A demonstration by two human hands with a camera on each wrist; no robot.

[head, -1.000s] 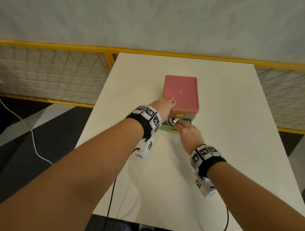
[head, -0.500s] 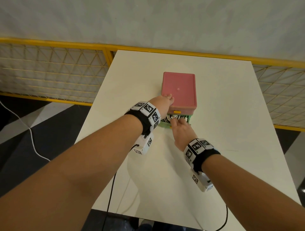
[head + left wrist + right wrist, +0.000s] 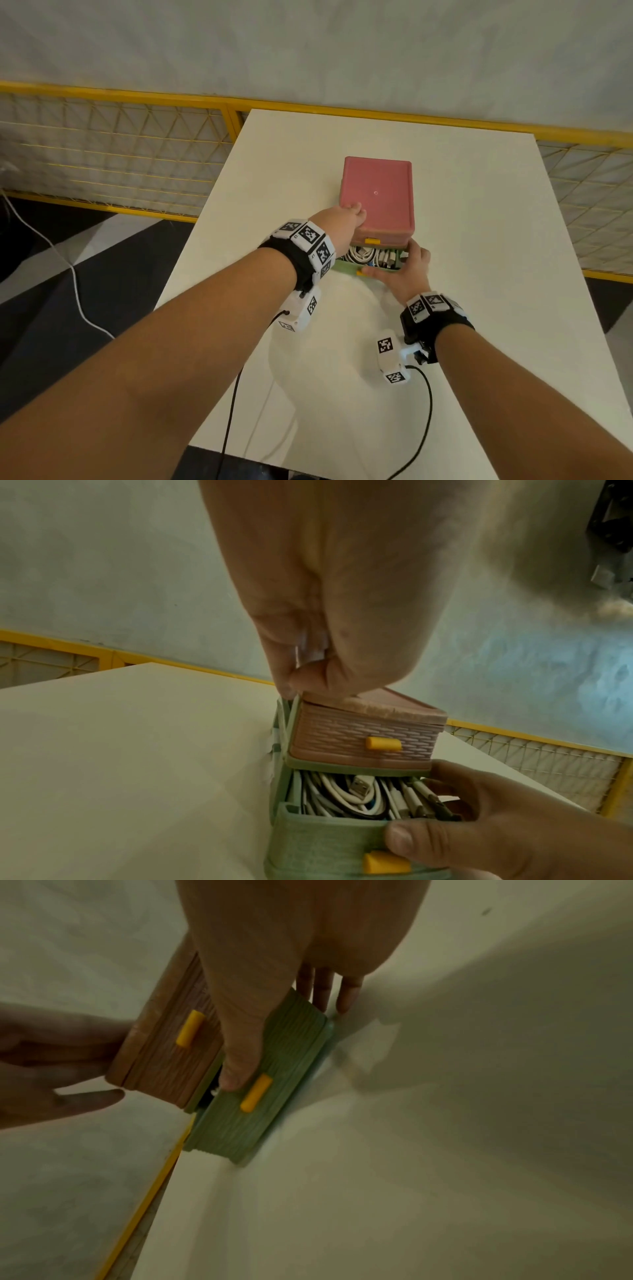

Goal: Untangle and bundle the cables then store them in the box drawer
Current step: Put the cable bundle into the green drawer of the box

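Note:
A pink box [image 3: 376, 195] stands on the white table [image 3: 479, 240]. Its green bottom drawer [image 3: 346, 267] is pulled partly out and holds coiled white cables [image 3: 364, 255]. The left wrist view shows the cables [image 3: 342, 794] packed in the drawer [image 3: 325, 840], a USB plug on top. My left hand [image 3: 354, 214] holds the box's near left top corner. My right hand [image 3: 400, 270] grips the drawer's front right corner. Its thumb [image 3: 240, 1056] lies across the drawer front [image 3: 274, 1069] beside the yellow handle [image 3: 256, 1093], fingers down the right side. The pink upper drawer [image 3: 363, 739] is closed.
A yellow mesh fence [image 3: 102, 154] runs behind the table's far edge, with a pale wall above. A white cord [image 3: 68, 274] trails on the dark floor at left. Black wires [image 3: 426, 411] hang from my wrist cameras over the table's near edge.
My right hand has left the cables inside the drawer and moved to the drawer's front right corner, thumb on the front. My left hand stays on the box.

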